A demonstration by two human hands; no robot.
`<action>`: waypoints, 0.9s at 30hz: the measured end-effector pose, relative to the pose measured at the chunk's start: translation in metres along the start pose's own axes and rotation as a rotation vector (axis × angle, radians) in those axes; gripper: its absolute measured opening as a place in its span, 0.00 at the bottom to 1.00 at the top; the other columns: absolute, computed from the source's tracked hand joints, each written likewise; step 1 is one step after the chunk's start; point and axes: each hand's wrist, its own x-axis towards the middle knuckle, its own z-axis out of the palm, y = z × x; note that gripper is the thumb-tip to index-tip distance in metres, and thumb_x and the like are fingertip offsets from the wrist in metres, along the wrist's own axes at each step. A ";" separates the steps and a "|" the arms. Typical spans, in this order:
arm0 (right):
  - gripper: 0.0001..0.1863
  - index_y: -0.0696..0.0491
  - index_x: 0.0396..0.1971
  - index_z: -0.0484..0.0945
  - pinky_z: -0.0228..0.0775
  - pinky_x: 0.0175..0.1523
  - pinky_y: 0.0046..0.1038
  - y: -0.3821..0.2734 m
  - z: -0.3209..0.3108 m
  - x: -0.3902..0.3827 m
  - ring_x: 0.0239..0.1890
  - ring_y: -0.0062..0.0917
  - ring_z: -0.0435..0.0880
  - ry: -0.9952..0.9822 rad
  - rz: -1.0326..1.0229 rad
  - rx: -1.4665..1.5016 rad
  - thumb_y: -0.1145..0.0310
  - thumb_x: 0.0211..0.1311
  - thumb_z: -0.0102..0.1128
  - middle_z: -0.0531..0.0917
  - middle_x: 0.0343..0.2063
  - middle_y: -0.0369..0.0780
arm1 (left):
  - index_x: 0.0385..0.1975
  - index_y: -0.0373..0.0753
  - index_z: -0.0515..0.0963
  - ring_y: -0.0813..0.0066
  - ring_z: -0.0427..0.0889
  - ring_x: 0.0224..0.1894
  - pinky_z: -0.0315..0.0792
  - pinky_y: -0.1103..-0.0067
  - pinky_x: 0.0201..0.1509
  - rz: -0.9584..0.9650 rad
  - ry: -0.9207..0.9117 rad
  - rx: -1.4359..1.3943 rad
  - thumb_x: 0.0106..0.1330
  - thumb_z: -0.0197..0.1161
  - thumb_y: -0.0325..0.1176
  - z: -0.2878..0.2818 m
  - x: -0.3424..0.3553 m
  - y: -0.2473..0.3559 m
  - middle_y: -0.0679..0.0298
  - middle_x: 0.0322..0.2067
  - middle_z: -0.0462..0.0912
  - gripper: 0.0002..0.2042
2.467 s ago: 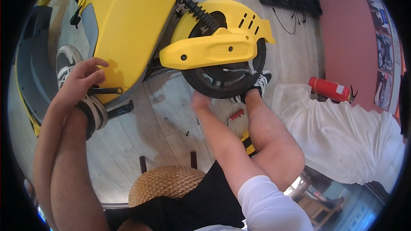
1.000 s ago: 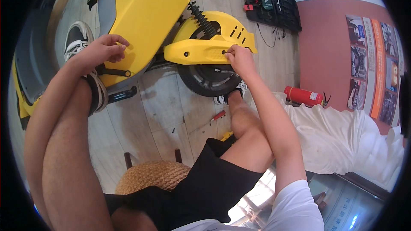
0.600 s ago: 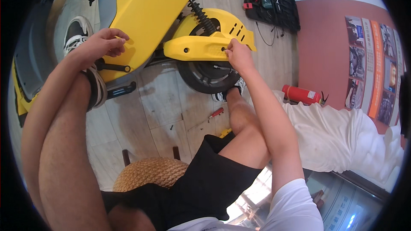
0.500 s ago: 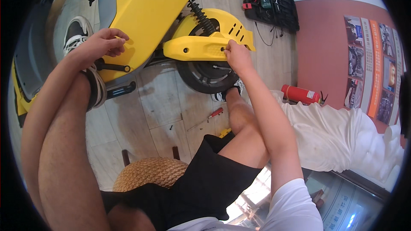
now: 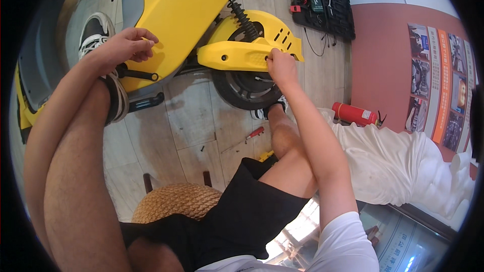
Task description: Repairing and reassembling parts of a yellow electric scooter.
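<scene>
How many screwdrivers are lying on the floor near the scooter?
1: a red-handled screwdriver lies on the wooden floor, just below the rear wheel and beside the person's right shin. Others may be hidden under the legs or the scooter.

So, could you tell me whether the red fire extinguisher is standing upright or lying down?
Lying down. The red fire extinguisher rests on its side on the wooden floor, beside the white cloth.

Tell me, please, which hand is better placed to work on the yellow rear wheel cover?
The right hand: its fingers already touch the yellow rear wheel cover. The left hand rests apart on the yellow side panel.
</scene>
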 end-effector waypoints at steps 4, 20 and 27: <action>0.06 0.57 0.26 0.83 0.77 0.43 0.41 0.006 0.000 0.004 0.33 0.45 0.85 0.013 0.066 0.148 0.70 0.52 0.65 0.85 0.27 0.50 | 0.51 0.37 0.76 0.81 0.78 0.38 0.72 0.82 0.48 0.004 -0.001 -0.009 0.73 0.54 0.35 0.003 -0.001 0.004 0.69 0.34 0.79 0.13; 0.06 0.62 0.32 0.80 0.77 0.33 0.29 0.031 0.011 -0.010 0.26 0.27 0.87 -0.105 0.342 0.763 0.75 0.57 0.64 0.87 0.26 0.45 | 0.54 0.38 0.76 0.79 0.78 0.40 0.72 0.81 0.51 0.019 -0.005 0.006 0.74 0.55 0.38 0.001 0.000 0.001 0.67 0.35 0.79 0.15; 0.06 0.63 0.32 0.82 0.77 0.34 0.28 0.020 0.000 -0.010 0.26 0.27 0.88 -0.105 0.318 0.710 0.76 0.57 0.62 0.87 0.25 0.44 | 0.53 0.38 0.76 0.79 0.79 0.40 0.72 0.81 0.52 -0.001 0.007 0.032 0.74 0.55 0.38 0.000 -0.001 0.003 0.67 0.35 0.80 0.15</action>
